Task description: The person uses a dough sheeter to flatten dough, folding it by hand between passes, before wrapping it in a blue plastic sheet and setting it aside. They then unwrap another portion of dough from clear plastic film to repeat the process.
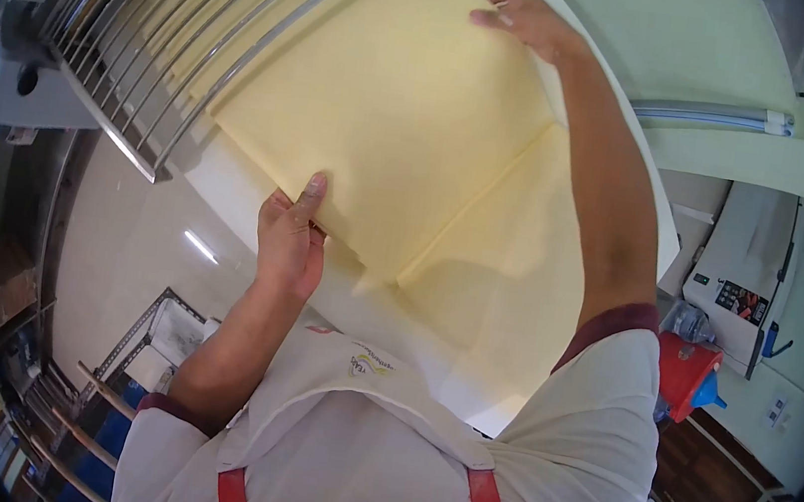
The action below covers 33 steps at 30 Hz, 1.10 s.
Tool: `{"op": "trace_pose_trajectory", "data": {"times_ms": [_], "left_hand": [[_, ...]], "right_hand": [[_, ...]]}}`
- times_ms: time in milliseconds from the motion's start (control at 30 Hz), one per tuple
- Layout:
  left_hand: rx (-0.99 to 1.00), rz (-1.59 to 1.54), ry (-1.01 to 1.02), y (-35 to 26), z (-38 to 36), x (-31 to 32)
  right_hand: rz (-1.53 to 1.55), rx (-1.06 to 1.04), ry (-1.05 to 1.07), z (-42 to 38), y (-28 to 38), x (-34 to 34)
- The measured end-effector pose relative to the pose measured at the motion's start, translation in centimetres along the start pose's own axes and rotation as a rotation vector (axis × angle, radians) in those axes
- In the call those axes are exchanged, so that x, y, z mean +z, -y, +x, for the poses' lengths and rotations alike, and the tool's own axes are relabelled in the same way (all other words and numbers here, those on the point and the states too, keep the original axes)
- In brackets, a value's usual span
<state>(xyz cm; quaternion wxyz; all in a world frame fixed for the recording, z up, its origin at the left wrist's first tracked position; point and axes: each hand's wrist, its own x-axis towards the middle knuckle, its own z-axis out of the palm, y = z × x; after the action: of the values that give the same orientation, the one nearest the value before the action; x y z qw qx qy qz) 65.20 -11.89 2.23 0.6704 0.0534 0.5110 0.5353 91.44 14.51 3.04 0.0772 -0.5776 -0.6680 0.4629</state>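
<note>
A wide, pale yellow sheet of dough (371, 97) lies over a white belt (249, 192). Its upper layer ends in a slanting edge, and a lower layer (512, 255) shows on the near right. My left hand (291, 237) grips the sheet's left edge, thumb on top and fingers tucked beneath, partly hidden. At the far right edge, my right hand (530, 24) holds the dough with thumb and fingers bent around it. Both hands touch the same sheet, which runs under the metal bars at the upper left.
A curved metal bar guard (235, 60) covers the machine end of the belt. To the right are a white appliance (734, 282) and a red container (686, 376) with a blue spout. Blue-grey tubes (710, 115) lie along the upper right. Wooden poles (79, 432) stand at lower left.
</note>
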Motion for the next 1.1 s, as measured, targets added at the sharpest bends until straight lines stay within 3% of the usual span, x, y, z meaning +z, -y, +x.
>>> {"op": "trace_pose_trajectory", "data": {"times_ms": [67, 100, 200, 300, 367, 467, 533, 567, 667, 800, 900, 1000, 1100], "left_hand": [[0.038, -0.017, 0.038, 0.3, -2.9, 1.2], [0.059, -0.026, 0.061, 0.8, -4.3, 1.9], [-0.028, -0.099, 0.105, 3.7, -9.0, 3.5], [-0.165, -0.217, 0.213, 9.4, -11.3, 2.9], [-0.226, -0.263, 0.203, 12.7, -10.9, 1.7], [-0.27, -0.193, 0.219, 12.1, -11.6, 0.6], [-0.302, -0.083, 0.197, 9.9, -11.7, -2.0], [-0.171, -0.057, 0.121, 9.6, -10.5, -4.5], [0.216, -0.131, -0.14, 6.6, -5.7, -7.3], [0.155, -0.155, -0.246, 1.9, -0.9, -4.6], [0.045, 0.015, -0.219, 0.3, 1.1, -4.3], [0.068, 0.175, -0.126, -0.5, 1.3, -4.0], [0.101, 0.022, -0.111, 0.2, 1.0, -3.0]], "right_hand": [[0.027, -0.045, -0.154, -1.2, -1.4, -1.3], [0.188, -0.046, -0.044, -3.9, -0.1, -2.3], [0.168, -0.076, -0.105, -6.9, -4.2, -5.2], [0.142, -0.04, 0.038, -12.3, -7.7, -6.1], [-0.104, -0.01, -0.068, -14.3, -11.6, -4.8], [0.186, -0.091, -0.277, -15.9, -13.4, -2.4], [0.053, -0.087, -0.469, -15.6, -13.1, -2.7], [-0.007, -0.081, -0.569, -15.1, -12.7, -2.8], [-0.211, -0.3, -0.501, -12.5, -9.6, -1.0], [-0.555, -0.461, -0.654, -4.1, -8.0, 5.0], [-0.485, -0.278, -0.637, 0.0, -5.8, 5.8], [-0.045, 0.076, -0.289, 2.3, -4.6, 3.0], [-0.206, 0.1, -0.222, 2.2, -3.3, 3.0]]}}
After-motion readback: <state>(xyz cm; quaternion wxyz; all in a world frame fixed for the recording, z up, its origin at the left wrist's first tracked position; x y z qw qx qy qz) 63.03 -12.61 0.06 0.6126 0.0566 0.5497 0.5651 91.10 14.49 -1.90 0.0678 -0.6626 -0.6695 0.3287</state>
